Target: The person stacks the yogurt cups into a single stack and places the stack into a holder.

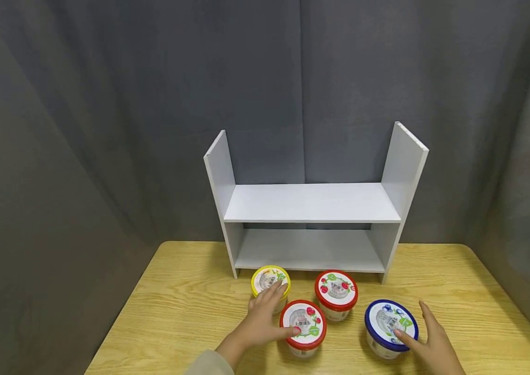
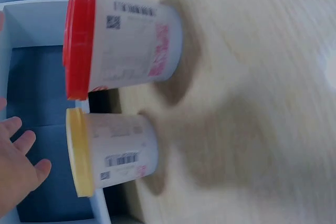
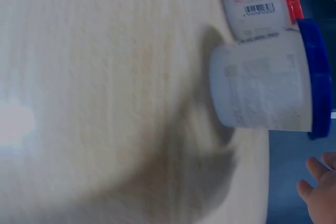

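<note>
Several lidded tubs with fruit pictures stand upright on the wooden table. My left hand (image 1: pixel 259 322) reaches over the yellow-lidded tub (image 1: pixel 263 280) and the front red-lidded tub (image 1: pixel 299 336), fingers spread and nearly straight. Its thumb overlaps the red lid in the head view. The left wrist view shows those fingers apart, beyond the lids. Behind, to the right, stands another red-lidded tub (image 1: pixel 337 287). My right hand (image 1: pixel 435 348) is at the right side of the blue-lidded tub (image 1: pixel 382 325), thumb and fingers apart; its thumb overlaps the blue lid. Barcodes show on the tub (image 3: pixel 257 11) sides.
A white two-level shelf (image 1: pixel 312 203) with tall side panels stands at the back of the table (image 1: pixel 176 302), just behind the tubs. Grey curtains (image 1: pixel 265 94) hang behind and along both sides.
</note>
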{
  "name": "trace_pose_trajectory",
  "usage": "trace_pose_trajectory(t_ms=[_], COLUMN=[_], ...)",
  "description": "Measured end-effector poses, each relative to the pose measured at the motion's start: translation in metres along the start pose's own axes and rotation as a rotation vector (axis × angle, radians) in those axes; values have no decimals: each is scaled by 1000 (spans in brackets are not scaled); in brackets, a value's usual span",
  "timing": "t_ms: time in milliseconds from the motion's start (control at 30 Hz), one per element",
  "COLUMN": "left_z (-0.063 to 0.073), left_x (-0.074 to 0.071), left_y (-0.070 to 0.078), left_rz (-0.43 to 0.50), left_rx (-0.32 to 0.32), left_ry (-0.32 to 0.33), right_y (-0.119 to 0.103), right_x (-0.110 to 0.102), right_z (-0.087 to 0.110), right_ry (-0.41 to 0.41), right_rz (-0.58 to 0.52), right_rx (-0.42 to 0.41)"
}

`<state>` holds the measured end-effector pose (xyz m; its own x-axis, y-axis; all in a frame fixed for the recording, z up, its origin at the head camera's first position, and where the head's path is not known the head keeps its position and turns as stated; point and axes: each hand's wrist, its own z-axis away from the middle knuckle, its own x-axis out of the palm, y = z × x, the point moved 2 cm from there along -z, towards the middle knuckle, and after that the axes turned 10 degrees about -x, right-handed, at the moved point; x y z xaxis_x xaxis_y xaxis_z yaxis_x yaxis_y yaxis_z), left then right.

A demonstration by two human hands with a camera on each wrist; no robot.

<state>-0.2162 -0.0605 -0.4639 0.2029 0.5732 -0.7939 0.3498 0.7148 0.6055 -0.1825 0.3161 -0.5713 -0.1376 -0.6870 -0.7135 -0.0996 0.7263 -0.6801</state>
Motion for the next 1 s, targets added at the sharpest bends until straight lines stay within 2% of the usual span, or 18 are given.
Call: trace_pose_trajectory(t_ms=[33,133,433,700,800,1000], left_z=[1,2,2,4,4,4], left_x=[2,9,24,36,40,47], left_y=[0,-1,1,-2,-2,-5], left_rz=[16,48,114,158,178,184], left_rx=[6,10,-37,-56,-75,-117], left_ry=[-3,-10,-37,-12,-5,18], right_y=[8,28,20,13,8,0], right_x=[4,18,36,52,54,57], right_z=[0,1,21,26,27,29], right_ry=[-27,0,93,133,175,271], right_rz=[-2,-15,-226,-381,-414,-415], right_rx=[24,69,179,342,346,273])
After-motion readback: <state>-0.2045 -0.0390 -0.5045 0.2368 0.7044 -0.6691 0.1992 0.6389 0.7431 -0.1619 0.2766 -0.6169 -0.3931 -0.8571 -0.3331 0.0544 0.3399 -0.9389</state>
